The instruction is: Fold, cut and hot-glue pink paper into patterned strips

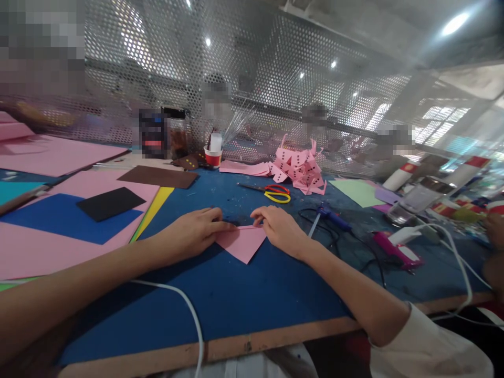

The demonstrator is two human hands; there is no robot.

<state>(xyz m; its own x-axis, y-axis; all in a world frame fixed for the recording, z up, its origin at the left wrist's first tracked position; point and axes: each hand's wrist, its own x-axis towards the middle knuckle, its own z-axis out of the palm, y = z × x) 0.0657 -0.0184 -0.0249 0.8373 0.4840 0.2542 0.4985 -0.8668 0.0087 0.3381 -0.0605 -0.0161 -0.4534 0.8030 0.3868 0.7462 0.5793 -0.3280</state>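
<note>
A sheet of pink paper [244,245] lies on the blue tabletop between my hands, its lower part narrowing to a point towards me. Along its far edge runs a narrow folded strip. My left hand [202,230] is closed at the left end of that fold, fingers pressed on the paper. At the right end, my right hand [279,227] pinches the same edge with bent fingers. Just beyond the hands rest scissors [277,194] with one red and one yellow handle loop. Right of my right hand lies a blue glue gun [334,216] with its black cord.
Pink cut-outs with black dots [296,167] are heaped at the back. Large coloured sheets [71,257] cover the left side, topped by a black piece [111,203]. A magenta device [397,251], a clear jar [419,199] and white cables stand or lie right. Another person's hand [495,226] shows there.
</note>
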